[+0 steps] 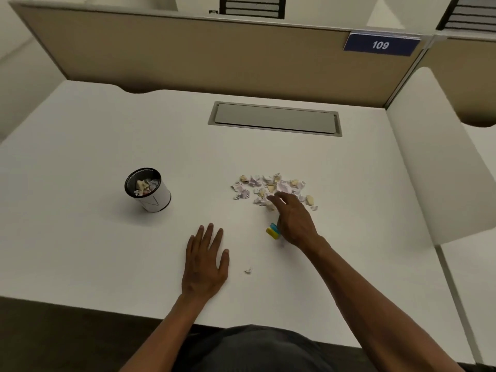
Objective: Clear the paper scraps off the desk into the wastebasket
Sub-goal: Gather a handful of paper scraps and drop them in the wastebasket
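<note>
head | crumpled paper scraps (271, 187) | cylindrical wastebasket (148, 189) | smooth desk (107, 135)

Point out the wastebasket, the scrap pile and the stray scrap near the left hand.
wastebasket (158, 198): head view, on its white side wall.
scrap pile (264, 185): head view, on the middle of the pile, beyond the right hand's fingers.
stray scrap (248, 270): head view, on the lone piece itself.

One wastebasket (148, 189); one heap of paper scraps (268, 187), individually too many to count; one stray scrap (248, 270); one yellow-and-blue block (273, 231).
</note>
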The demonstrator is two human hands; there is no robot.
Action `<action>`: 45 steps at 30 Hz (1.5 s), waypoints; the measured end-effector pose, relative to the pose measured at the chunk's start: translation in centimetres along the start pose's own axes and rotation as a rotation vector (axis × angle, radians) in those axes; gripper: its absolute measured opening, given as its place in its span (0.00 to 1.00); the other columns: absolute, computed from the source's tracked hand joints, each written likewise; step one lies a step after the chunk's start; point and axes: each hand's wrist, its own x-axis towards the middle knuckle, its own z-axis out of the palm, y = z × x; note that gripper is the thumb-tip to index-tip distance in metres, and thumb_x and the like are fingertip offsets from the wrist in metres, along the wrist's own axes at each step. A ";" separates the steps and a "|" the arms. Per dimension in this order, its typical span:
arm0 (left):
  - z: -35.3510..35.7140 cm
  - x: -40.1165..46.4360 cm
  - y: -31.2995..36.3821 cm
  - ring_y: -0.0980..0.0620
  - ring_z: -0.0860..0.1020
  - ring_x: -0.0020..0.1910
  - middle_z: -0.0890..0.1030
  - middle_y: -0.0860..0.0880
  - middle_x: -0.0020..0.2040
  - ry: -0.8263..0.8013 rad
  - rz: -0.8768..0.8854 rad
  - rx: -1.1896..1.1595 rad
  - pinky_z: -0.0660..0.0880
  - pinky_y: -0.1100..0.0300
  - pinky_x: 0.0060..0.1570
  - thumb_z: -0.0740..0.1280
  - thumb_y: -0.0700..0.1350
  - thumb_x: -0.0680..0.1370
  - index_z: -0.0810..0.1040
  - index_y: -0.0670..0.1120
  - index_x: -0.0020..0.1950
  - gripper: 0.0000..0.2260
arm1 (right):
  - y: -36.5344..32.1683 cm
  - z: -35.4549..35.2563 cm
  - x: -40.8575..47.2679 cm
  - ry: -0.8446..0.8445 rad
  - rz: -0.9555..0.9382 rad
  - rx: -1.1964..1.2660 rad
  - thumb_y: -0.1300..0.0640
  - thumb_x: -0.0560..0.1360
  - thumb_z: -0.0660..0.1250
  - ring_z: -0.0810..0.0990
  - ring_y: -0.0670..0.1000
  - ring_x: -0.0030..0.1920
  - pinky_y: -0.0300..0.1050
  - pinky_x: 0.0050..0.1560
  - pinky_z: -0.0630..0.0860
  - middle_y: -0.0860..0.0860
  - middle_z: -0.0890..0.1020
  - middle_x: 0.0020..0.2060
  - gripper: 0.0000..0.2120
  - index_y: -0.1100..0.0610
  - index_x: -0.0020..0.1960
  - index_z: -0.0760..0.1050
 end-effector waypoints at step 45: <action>-3.2 -1.2 3.8 0.65 0.59 0.75 0.62 0.62 0.77 -0.084 0.028 -0.396 0.59 0.60 0.75 0.53 0.62 0.82 0.65 0.60 0.76 0.23 | 1.0 1.1 -3.1 0.121 0.149 0.147 0.66 0.75 0.61 0.76 0.56 0.59 0.47 0.55 0.77 0.53 0.73 0.65 0.26 0.52 0.71 0.72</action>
